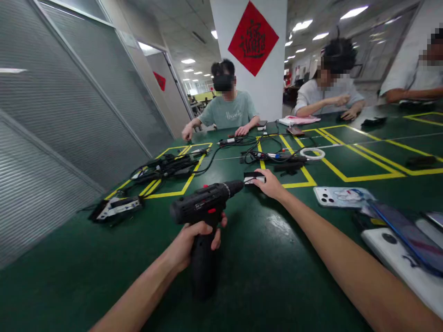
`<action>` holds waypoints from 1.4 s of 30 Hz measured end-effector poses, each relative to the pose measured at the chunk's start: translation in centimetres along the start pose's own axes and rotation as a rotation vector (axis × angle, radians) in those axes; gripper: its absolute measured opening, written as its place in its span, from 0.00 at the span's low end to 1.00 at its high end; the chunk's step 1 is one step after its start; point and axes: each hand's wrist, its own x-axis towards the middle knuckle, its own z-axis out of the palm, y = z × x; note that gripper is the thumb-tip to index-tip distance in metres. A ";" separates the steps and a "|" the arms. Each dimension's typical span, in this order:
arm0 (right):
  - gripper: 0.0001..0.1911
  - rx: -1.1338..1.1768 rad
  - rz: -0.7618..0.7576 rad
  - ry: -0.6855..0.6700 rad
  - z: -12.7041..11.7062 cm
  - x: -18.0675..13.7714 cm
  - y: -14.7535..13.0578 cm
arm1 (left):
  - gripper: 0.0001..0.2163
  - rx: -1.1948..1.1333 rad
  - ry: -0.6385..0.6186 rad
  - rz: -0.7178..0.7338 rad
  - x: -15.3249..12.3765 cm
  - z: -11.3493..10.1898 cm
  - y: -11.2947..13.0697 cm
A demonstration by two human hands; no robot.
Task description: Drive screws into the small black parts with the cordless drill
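Observation:
A black cordless drill (207, 203) with red buttons is gripped around its handle by my left hand (197, 240). Its chuck points right and away from me. My right hand (268, 184) pinches a small box (254, 179), white below and black on top, on the green table. The drill's front end comes right up to the left side of this box; whether they touch I cannot tell. A thin dark line, perhaps a bit, runs from the chuck across the box.
Tangled black cables (166, 168) and a black-and-white strip (119, 207) lie on the left. More cables and a white ring (312, 154) lie beyond my right hand. Phones (408, 235) lie at the right. Yellow tape marks the green table (138, 272). Several people sit opposite.

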 end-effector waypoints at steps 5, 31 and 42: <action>0.20 -0.002 0.004 -0.019 -0.2 0.0 0.0 | 0.16 -0.004 0.020 0.011 0.0 0.1 -0.1; 0.19 -0.004 -0.023 -0.014 -0.3 -0.1 -0.2 | 0.15 0.066 0.075 0.016 0.5 0.2 0.0; 0.23 -0.001 -0.031 -0.068 -0.3 0.2 0.1 | 0.11 0.187 0.171 -0.020 0.3 1.9 0.6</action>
